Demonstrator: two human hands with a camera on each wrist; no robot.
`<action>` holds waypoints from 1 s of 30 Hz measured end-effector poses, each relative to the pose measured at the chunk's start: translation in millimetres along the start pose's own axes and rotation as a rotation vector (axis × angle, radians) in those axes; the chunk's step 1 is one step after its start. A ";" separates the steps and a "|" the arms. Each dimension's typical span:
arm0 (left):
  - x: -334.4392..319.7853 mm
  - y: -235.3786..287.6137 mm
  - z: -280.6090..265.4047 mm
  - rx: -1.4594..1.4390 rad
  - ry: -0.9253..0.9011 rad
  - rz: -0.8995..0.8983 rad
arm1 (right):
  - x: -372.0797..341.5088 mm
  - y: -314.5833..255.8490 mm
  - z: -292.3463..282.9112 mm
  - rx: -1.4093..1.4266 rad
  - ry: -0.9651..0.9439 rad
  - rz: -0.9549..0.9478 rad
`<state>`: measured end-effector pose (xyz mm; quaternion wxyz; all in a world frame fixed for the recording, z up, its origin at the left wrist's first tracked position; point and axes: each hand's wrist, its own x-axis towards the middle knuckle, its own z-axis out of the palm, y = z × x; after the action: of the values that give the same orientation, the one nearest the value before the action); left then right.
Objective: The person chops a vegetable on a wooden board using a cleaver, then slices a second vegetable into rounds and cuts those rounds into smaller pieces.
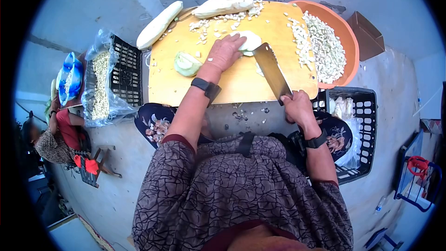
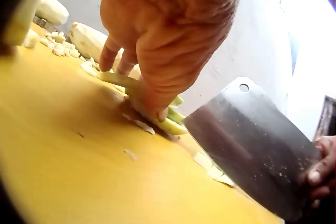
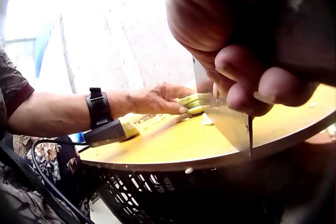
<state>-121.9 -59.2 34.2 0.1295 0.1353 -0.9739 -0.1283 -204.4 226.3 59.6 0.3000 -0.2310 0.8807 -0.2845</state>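
My left hand [image 1: 225, 52] holds a stack of pale green, peeled vegetable slices [image 1: 251, 41] down on the yellow board [image 1: 223, 86]. In the left wrist view its thumb is on the near side of the slices [image 2: 174, 126] and its fingers reach over the far side. My right hand [image 1: 298, 108] grips the handle of a cleaver [image 1: 272, 72], its broad blade pointing toward the slices. In the left wrist view the blade's front corner is right beside the stack's end. A larger cut chunk [image 1: 186, 64] of the vegetable lies left of my left wrist.
Two whole peeled vegetables, one white [image 1: 160, 24] and one thicker [image 1: 223, 5], lie along the far edge. Diced pieces [image 1: 301, 42] spread toward an orange basin [image 1: 354, 56] of dice. Black crates [image 1: 126, 67] stand on both sides. Another person [image 1: 53, 142] sits at far left.
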 end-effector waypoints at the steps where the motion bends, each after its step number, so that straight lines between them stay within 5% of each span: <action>1: -1.0 -4.6 1.8 -0.038 0.039 0.032 | 0.8 1.3 0.7 -0.008 0.005 -0.007; 10: -16.0 13.7 -30.9 -0.428 0.418 -0.129 | 10.1 13.4 6.3 0.093 -0.015 0.021; 12: -25.4 11.2 -28.8 -0.521 0.443 -0.197 | 5.1 6.4 -1.6 0.262 -0.096 0.131; 18: -62.0 17.4 -22.2 -0.661 0.276 -0.432 | -2.8 1.8 -3.3 0.147 -0.125 -0.013; 22: -73.2 9.3 -4.8 -0.674 0.020 -0.427 | -2.0 -0.8 -2.4 0.046 -0.126 -0.030; 30: -82.3 16.9 4.0 -0.286 0.118 -0.105 | -4.6 5.8 -1.0 -0.167 0.012 -0.114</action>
<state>-50.4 -18.2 17.4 0.1978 0.1734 -0.9279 -0.2641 -203.1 233.6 58.4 0.2578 -0.3032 0.8886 -0.2281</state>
